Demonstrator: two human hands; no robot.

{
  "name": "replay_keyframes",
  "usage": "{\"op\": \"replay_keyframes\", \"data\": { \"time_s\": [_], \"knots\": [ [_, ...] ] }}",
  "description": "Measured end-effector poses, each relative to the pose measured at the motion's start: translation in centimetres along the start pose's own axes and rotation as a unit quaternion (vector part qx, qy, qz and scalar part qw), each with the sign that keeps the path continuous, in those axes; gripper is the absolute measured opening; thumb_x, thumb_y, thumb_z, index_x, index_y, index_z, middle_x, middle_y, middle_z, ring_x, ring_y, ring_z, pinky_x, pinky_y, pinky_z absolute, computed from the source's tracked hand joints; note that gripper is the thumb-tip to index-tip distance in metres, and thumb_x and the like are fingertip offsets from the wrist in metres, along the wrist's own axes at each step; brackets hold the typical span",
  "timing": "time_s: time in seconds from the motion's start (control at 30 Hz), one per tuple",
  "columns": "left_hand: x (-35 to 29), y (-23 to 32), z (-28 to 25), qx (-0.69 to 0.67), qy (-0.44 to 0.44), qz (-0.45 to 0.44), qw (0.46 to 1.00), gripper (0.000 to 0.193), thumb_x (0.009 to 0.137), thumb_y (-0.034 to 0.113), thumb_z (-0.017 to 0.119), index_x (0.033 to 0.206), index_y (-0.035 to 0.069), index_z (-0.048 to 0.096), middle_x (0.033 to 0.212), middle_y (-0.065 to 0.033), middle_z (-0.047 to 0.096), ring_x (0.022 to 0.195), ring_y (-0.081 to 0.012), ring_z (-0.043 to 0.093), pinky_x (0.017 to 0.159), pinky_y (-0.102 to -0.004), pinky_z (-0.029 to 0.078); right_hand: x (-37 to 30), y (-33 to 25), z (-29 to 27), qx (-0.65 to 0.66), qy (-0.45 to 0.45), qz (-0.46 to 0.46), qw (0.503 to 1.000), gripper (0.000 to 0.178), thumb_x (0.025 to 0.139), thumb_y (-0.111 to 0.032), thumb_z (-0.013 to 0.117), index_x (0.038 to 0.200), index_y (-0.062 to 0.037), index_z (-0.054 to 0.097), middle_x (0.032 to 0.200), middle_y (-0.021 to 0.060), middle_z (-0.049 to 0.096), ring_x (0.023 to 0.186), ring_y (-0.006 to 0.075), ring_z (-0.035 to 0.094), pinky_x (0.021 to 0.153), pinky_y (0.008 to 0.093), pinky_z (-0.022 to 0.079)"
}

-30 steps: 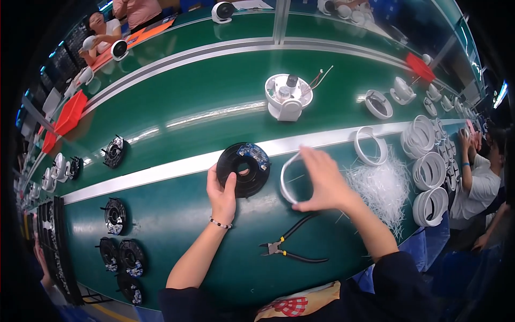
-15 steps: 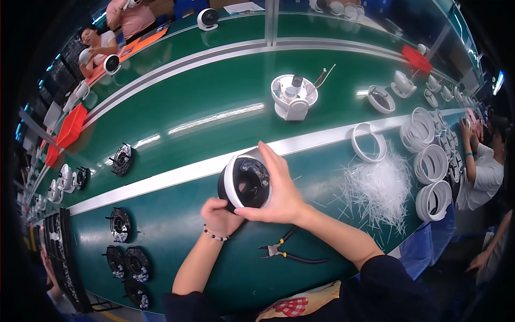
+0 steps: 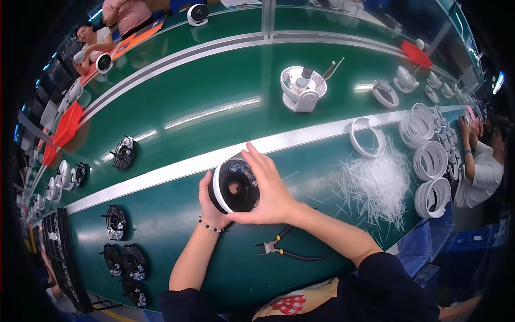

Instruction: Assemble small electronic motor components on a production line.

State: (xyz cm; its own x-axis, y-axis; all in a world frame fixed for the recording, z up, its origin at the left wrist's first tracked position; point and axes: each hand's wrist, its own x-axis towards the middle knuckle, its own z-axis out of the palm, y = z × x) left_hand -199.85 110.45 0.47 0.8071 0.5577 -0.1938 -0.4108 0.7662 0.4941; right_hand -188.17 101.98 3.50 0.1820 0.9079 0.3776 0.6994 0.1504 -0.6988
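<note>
Between my two hands is a round camera housing [image 3: 236, 189], black inside with a white rim and a blue circuit board in its upper part. My left hand [image 3: 212, 206] grips it from the left and below, thumb up along the white rim. On the other side my right hand [image 3: 270, 188] wraps the housing, its fingers over the top and its thumb under the lower edge. Diagonal cutters [image 3: 273, 247] with black and yellow handles lie on the green bench just below my hands, touched by neither.
White rings [image 3: 368, 138] stand stacked at the right, beside a heap of clear plastic strips [image 3: 380, 185]. Black round circuit-board parts [image 3: 116, 222] lie at the left. Beyond the white rail, a white camera base [image 3: 303, 88] with wires sits on the green belt. Co-workers [image 3: 483, 166] are at both sides.
The housing has shifted slightly left and turned more toward me in my hands. My left hand has moved up its left side, with the thumb now raised along the rim.
</note>
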Motion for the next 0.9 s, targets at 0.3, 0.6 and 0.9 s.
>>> {"op": "replay_keyframes", "data": {
  "time_s": [0.3,0.6,0.9],
  "knots": [
    [0.1,0.0,-1.3,-0.025,-0.015,0.013,0.999,0.049,0.087,0.041,0.029,0.114,0.005,0.049,0.108,-0.0088,0.055,0.098,-0.0205,0.054,0.084,-0.0332,0.044,0.7,-0.5,1.0,-0.070,-0.050,-0.008,0.996,0.112,0.045,-0.043,0.076,0.128,0.0089,0.020,0.132,0.0288,0.021,0.119,0.0408,0.026,0.093,0.0503,0.027],
    [-0.2,1.3,-1.9,0.011,-0.019,-0.018,1.000,0.077,0.082,0.067,0.018,0.122,0.005,0.040,0.114,-0.0113,0.052,0.103,-0.0226,0.052,0.089,-0.0356,0.043,1.7,-1.5,1.3,-0.084,-0.094,0.009,0.992,0.112,0.046,-0.041,0.077,0.128,0.0091,0.019,0.132,0.0264,0.025,0.117,0.0408,0.029,0.093,0.0471,0.029],
    [-0.7,1.7,-2.7,-0.035,-0.088,-0.023,0.995,0.063,0.083,0.053,0.035,0.119,0.003,0.043,0.109,-0.0125,0.054,0.100,-0.0232,0.053,0.085,-0.0356,0.046,1.5,-1.2,1.9,-0.105,-0.046,-0.054,0.992,0.110,0.040,-0.039,0.074,0.127,0.0068,0.024,0.130,0.0206,0.030,0.114,0.0367,0.033,0.086,0.0442,0.033]
  ]
}}
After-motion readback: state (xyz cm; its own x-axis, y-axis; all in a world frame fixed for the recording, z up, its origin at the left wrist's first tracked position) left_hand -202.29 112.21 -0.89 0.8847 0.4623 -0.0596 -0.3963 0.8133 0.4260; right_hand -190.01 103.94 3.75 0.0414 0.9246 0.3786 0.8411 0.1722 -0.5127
